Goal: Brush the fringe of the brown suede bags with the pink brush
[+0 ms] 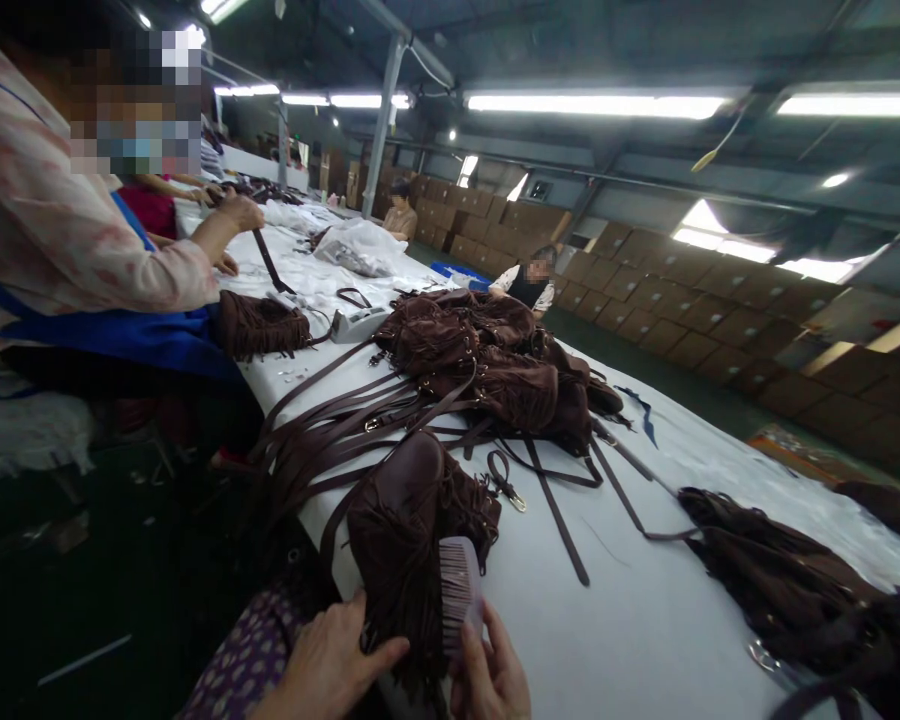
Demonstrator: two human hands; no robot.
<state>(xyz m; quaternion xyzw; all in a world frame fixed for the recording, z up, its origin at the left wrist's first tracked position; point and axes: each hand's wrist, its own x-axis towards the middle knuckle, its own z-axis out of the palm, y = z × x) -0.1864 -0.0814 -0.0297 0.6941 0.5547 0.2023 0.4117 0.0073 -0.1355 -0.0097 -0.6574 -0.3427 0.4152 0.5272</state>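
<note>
Fluorescent tubes [596,104] overhead burn white, blown out against dark ceiling. White worktop [645,600] bright, mildly glaring; floor [82,600] at lower left sinks into near-black shadow. Brown suede loses detail in dim patches. Wide-angle lens bends lines at edges, frame tilted. Faces pixelated; far background soft.

Both wrists are cut off by the lower edge, so only parts of the left hand [328,655] and the right hand [493,672] are seen. The handle of the brush [459,592] is hidden within the right hand. The lower fringe of the brown bag [401,540] is covered by the left thumb and lost in shadow. The bags at the right [795,590] are clipped by the corner. The co-worker's face [131,100] is blurred out. The distant boxes [645,290] are too small for any markings to be read.
</note>
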